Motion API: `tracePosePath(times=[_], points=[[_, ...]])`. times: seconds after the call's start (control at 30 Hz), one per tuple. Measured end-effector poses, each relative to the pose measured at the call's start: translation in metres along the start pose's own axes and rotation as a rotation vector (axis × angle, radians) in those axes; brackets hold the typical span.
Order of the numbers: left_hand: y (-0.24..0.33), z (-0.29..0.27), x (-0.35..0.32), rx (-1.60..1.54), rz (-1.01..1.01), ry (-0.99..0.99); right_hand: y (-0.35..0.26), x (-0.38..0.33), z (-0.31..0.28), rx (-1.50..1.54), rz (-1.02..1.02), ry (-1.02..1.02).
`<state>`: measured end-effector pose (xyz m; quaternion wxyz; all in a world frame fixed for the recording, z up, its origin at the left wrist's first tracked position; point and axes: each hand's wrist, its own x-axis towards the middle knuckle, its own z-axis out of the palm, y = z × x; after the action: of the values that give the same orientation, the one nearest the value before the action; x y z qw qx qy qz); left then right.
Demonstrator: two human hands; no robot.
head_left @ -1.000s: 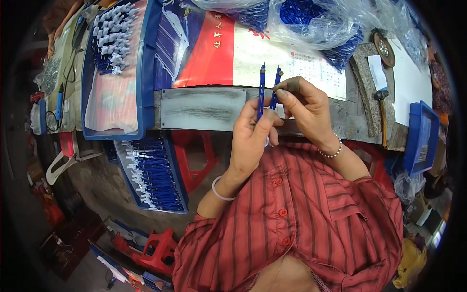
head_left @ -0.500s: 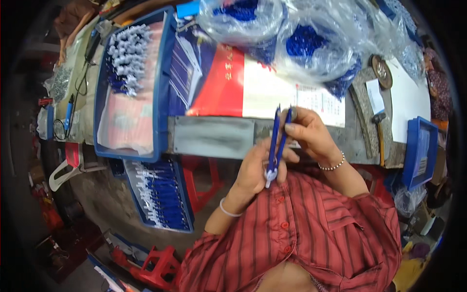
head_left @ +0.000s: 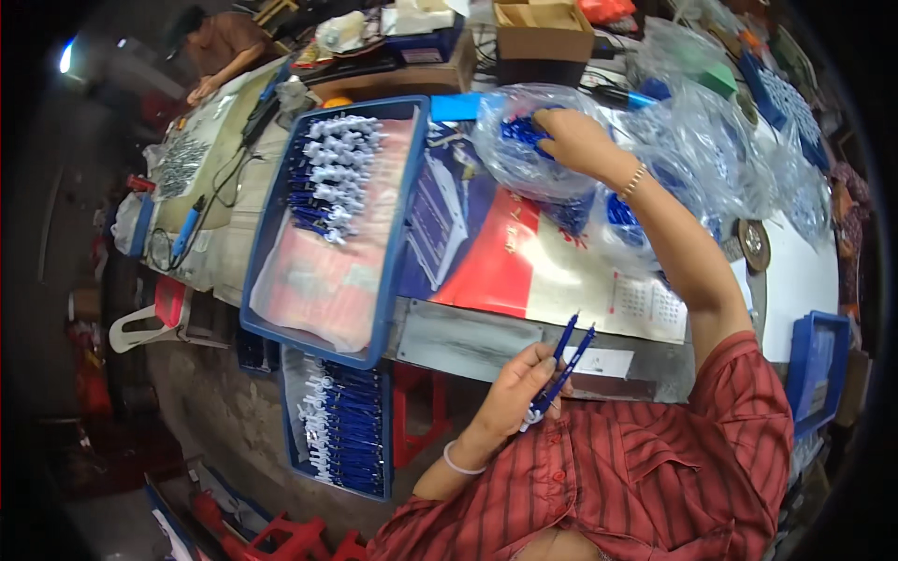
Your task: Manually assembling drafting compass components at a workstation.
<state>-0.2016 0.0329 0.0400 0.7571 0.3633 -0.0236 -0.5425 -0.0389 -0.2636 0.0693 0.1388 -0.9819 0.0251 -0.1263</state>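
Note:
My left hand [head_left: 513, 391] is closed around two slim blue pens [head_left: 577, 359] in front of my shirt. Their dark tips point up and away, and white pieces show at their lower ends. Farther off, my right hand [head_left: 582, 145] reaches into the mouth of a clear plastic bag [head_left: 500, 166]. Small blue pen parts [head_left: 520, 129] fill that bag. The right fingers are bent down among the parts, and what they pinch is hidden.
A blue tray [head_left: 400, 271] left of centre bears rows of white-topped blue pens. Below it, another tray [head_left: 386, 439] is full of similar pens. More bags [head_left: 678, 192] of blue parts stand right. A co-worker [head_left: 224, 47] sits far left.
My right hand has left the pens and gone up into the far bag. The left hand still holds both pens, now tilted to the right. The view has shifted, showing more of the table's far side.

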Motion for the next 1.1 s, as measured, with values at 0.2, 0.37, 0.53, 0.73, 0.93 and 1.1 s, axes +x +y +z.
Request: tracePosePath(times=[0.2, 0.37, 0.53, 0.73, 0.93, 1.1], points=[[-0.001, -0.011, -0.016, 0.019, 0.094, 0.122, 0.008, 0.030, 0.029, -0.245, 0.031, -0.246], [0.000, -0.018, -0.014, 0.062, 0.113, 0.192, 0.013, 0.025, 0.021, -0.025, -0.018, -0.115], [0.004, -0.013, -0.010, 0.047, 0.121, 0.245, 0.015, 0.025, 0.010, 0.376, 0.089, 0.157], [-0.003, -0.004, -0.010, 0.053, 0.132, 0.254, 0.013, 0.015, -0.007, 0.795, 0.368, 0.133], [-0.011, 0.004, -0.014, 0.155, 0.163, 0.305, -0.004, -0.027, -0.028, 1.272, 0.392, 0.111], [-0.015, 0.010, -0.017, 0.274, 0.187, 0.401, -0.046, -0.114, -0.049, 1.450, 0.362, -0.073]])
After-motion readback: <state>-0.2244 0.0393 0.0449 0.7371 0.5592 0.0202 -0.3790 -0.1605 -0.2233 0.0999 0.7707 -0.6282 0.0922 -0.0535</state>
